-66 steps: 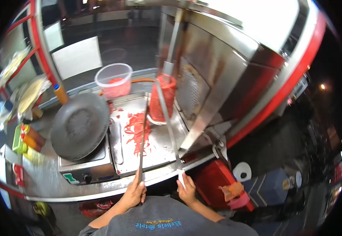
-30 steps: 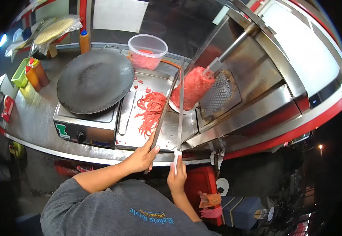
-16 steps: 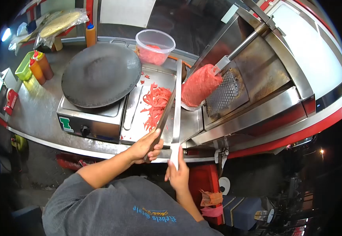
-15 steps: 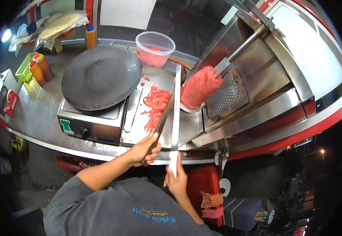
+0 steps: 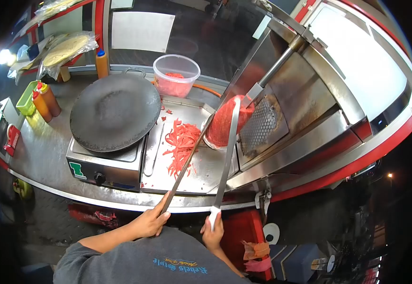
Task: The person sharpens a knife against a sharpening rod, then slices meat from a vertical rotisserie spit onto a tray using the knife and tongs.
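My right hand [image 5: 212,232] is closed round the white handle of a long knife [image 5: 225,170]. The blade reaches forward, its far end overlapping the red meat [image 5: 223,124] on the spit. My left hand [image 5: 150,220] grips a long, narrow dark metal bar [image 5: 187,166], slanted forward and right over the steel tray [image 5: 203,179]. The bar's far end comes up at the left side of the meat. Shaved red meat strips [image 5: 182,142] lie heaped on the tray beneath and left of the bar. A metal spit rod [image 5: 279,64] runs into the top of the meat.
Left of the tray, a round black griddle [image 5: 116,111] rests on a burner unit [image 5: 103,173]. A clear plastic tub [image 5: 176,75] with red meat stands behind. Right of the meat is a perforated burner plate [image 5: 261,123]. Sauce bottles [image 5: 46,102] stand at the left.
Both hands have drawn back toward my body and spread apart. The knife's far end has shifted right, over the meat, and the bar's blade has turned edge-on. The view has shifted slightly.
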A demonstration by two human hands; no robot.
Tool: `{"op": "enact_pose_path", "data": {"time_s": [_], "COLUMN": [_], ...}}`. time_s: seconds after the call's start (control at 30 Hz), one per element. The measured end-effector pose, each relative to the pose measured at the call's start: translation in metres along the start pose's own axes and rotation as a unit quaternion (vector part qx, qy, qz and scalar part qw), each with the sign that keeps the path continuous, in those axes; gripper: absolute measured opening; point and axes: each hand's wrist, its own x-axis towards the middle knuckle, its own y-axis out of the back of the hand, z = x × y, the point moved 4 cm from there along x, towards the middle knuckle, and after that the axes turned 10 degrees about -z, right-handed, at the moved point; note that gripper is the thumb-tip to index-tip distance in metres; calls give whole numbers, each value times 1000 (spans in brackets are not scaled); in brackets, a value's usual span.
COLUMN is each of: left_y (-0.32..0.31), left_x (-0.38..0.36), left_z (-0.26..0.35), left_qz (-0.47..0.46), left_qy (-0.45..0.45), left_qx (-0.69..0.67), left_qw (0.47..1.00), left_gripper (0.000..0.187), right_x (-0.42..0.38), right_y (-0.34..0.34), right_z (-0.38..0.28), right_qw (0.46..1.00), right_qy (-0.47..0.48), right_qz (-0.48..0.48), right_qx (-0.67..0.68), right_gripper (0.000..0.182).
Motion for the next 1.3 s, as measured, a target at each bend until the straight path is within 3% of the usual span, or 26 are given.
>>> {"op": "enact_pose_path", "data": {"time_s": [0.1,0.2,0.3,0.33,0.4,0.47,0.57,0.67,0.9,1.03,1.1,1.17,1.2,1.27,1.3], "left_y": [-1,-4,-3,-3,-2,-4,-7,-8,3,2,-4,-5,-4,7,9], "left_x": [-1,10,15,16,21,25,29,39,60,75,84,88,85,85,78], "left_z": [1,-5,9,17,19,20,20,24,32,36,36,36,38,2,-8], "left_qz": [-8,3,10,12,22,27,34,46,26,-8,-31,-41,-41,-123,-124], "left_qy": [2,12,13,12,0,-13,-23,-21,-59,-126,-120,-119,-110,-115,-113], "left_qx": [-1,16,22,24,33,20,26,44,-37,-166,-289,-397,-418,-449,-443], "left_qw": [1000,1000,1000,1000,999,999,999,998,997,978,949,909,901,878,881], "left_gripper": [76,77,78,78,77,77,79,80,79,72,68,43,33,35,36], "right_x": [20,96,95,76,22,-22,50,98,-13,70,118,128,117,69,42], "right_y": [-2,-9,-12,-11,-7,-4,-9,-9,8,2,-6,-10,-10,-12,-16], "right_z": [-10,-29,-38,-33,-17,0,-45,-63,-47,-75,-98,-110,-108,-106,-92], "right_qw": [999,998,990,977,970,982,975,974,965,962,965,969,981,934,942], "right_qy": [-38,1,41,90,78,2,46,15,-10,-18,-60,-3,-109,-298,-241], "right_qz": [-3,12,19,25,9,-12,11,-13,-28,-66,-100,-91,-113,-148,-123], "right_qx": [31,-67,-136,-190,-231,-187,-218,-227,-259,-263,-235,-231,-113,131,200], "right_gripper": [67,61,62,64,64,61,56,55,61,60,64,68,69,70,70]}}
